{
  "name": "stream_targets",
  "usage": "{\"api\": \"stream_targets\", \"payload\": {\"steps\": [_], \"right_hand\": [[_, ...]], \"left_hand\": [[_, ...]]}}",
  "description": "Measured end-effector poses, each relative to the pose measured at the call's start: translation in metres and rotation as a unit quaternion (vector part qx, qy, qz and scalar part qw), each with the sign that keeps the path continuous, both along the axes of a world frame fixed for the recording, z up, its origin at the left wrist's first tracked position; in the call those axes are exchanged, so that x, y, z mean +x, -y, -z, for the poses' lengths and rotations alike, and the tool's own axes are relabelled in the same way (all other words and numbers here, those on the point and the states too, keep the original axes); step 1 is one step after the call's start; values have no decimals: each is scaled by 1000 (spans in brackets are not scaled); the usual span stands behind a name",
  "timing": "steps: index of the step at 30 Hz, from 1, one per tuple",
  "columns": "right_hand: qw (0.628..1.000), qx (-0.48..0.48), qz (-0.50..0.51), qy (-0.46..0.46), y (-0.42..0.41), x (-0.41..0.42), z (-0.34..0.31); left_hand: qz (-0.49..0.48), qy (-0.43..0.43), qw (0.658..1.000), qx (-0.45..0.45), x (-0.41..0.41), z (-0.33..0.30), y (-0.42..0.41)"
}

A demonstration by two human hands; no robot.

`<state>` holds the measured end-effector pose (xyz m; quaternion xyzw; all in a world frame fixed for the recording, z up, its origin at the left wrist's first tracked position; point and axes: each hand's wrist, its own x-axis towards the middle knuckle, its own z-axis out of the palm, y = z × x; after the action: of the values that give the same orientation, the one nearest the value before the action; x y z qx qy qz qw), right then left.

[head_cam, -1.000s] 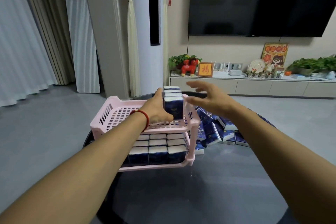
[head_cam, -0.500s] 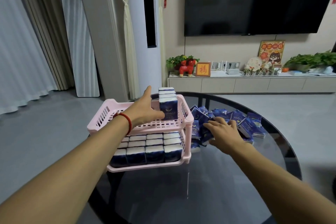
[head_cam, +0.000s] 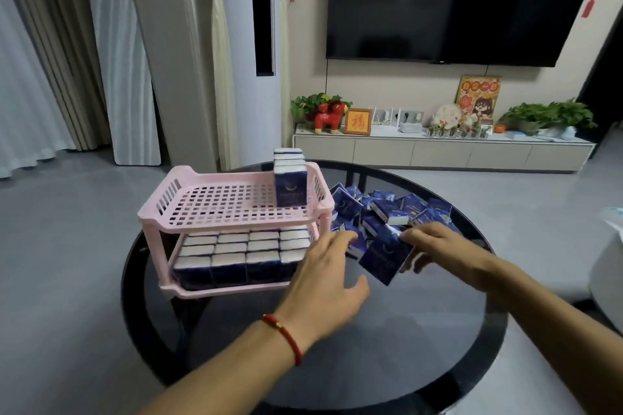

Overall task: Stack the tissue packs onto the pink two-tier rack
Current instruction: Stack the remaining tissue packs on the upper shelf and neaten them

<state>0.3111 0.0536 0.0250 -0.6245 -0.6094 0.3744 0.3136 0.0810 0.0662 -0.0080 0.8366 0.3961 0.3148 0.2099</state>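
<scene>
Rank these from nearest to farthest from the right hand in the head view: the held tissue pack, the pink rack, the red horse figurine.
1. Held tissue pack, gripped in the right hand.
2. Pink rack, on the table's left.
3. Red horse figurine, on the far cabinet.

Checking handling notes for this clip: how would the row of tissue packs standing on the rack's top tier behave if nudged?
The upright row likely tips easily: packs stand on end, above the pink rack rim. Probably light and soft.

Single head-worn view, looking forward and down, close over round table (head_cam: 438, 330)
</scene>
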Motion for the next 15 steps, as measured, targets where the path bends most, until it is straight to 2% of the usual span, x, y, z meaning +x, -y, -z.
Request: {"api": "stream_targets", "payload": {"steps": [2,4,7,9,11,12,15], "right_hand": [[999,-23,-14,-18,12,-10,-9],[998,-51,-32,-5,15,-18,-7],[997,-33,-38,63,2,-14,16],[989,31,25,145,-15,-3,45],[956,91,112,257,-31,5,70],[934,113,124,314,-36,5,79],[903,148,40,403,-57,2,101]], "left_hand": [[8,11,989,-148,12,12,-1],[25,67,969,-235,19,24,-5],[17,81,960,-267,20,40,-11],[-1,50,964,-260,17,47,-12],[-24,23,967,-253,12,51,-13],[-33,24,965,-258,11,54,-15],[-43,54,954,-293,8,57,-20]]}}
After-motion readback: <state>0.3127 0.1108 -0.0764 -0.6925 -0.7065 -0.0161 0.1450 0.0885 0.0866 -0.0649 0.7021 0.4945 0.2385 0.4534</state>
